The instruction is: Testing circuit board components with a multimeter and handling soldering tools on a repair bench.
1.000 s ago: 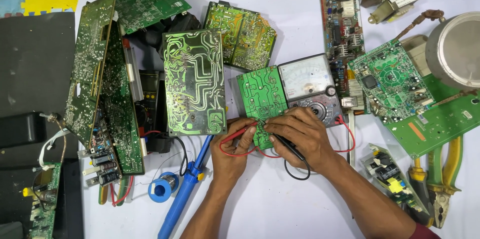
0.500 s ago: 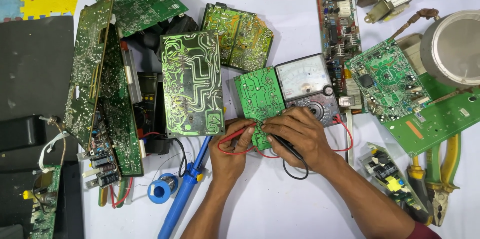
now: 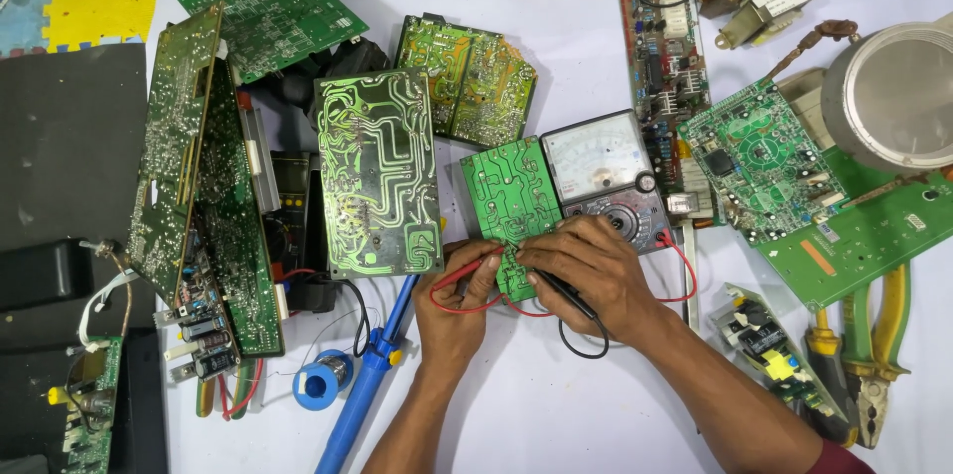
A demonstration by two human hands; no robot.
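Observation:
A small green circuit board (image 3: 510,198) lies solder side up on the white table, beside an analog multimeter (image 3: 603,169). My left hand (image 3: 455,303) holds a red test probe (image 3: 467,271) with its tip against the board's lower edge. My right hand (image 3: 588,273) grips a black test probe (image 3: 564,293), tip on the same part of the board. Red and black leads (image 3: 681,275) loop from the probes toward the meter.
A larger green board (image 3: 377,172) lies left of the small one, with more boards around it (image 3: 467,80) (image 3: 756,158). A blue soldering iron (image 3: 364,385) and a solder spool (image 3: 322,382) lie near my left forearm. Pliers (image 3: 874,345) lie at right, a metal pot (image 3: 893,97) at far right.

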